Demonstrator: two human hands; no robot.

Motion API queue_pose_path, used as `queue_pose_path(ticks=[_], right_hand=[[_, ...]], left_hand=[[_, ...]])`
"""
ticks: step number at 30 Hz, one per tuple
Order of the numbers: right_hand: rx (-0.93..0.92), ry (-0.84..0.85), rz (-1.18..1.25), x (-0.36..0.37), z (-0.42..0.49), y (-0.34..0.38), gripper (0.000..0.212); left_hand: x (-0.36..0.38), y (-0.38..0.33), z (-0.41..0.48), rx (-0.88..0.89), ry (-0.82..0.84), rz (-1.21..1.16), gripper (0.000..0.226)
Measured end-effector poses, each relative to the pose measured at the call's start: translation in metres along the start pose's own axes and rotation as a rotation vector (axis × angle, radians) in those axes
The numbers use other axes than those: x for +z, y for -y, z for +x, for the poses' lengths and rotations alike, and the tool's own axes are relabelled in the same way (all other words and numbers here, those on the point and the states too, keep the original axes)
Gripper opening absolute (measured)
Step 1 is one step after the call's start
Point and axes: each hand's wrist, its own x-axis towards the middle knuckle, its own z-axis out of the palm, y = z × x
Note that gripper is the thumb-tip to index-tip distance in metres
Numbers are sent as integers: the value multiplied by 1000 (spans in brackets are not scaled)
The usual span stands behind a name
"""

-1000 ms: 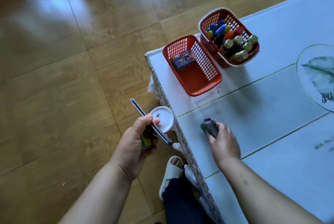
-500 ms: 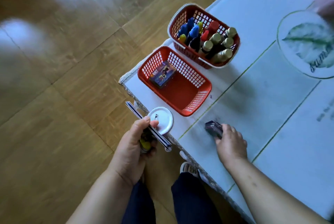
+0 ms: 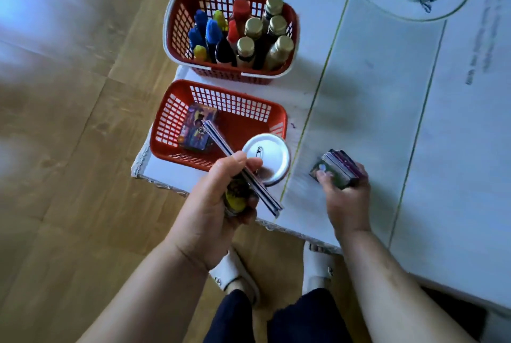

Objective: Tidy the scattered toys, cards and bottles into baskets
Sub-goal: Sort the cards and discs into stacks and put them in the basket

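Now the right hand (image 3: pixel 348 204) has curled round the card stack (image 3: pixel 341 167); the left hand (image 3: pixel 210 210), pinching flat cards (image 3: pixel 265 196) and badge (image 3: pixel 272 157), is over the centre-left basket (image 3: pixel 166 124), seemingly ready to drop them

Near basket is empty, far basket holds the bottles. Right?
Not quite. The head view shows that the near basket is not empty: a card box lies in it. The far basket does hold the bottles.
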Motion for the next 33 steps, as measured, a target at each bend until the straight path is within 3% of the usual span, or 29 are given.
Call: queue_pose_path(ticks=[5,8,12,18,23,27,33], right_hand=[[-94,43,-120,-13,0,-5,32],[-55,82,-226,-14,0,-14,28],[122,137,-89,-14,0,21,31],[9,518,-39,25,-10,109,39],[214,748,-167,122,-16,129,52],[374,654,-183,175,-23,117,51],[219,373,-293,202,-31,106,68]], left_hand=[[-2,6,4,-23,5,-13,25],[-4,3,4,-11,-1,-29,26],[-10,-9,0,18,-5,-55,26],[-52,-43,-13,97,-150,-102,22],[-94,-60,-16,136,-278,-159,23],[-107,-62,-15,121,-278,-168,28],[-110,-61,-14,95,-262,-163,34]])
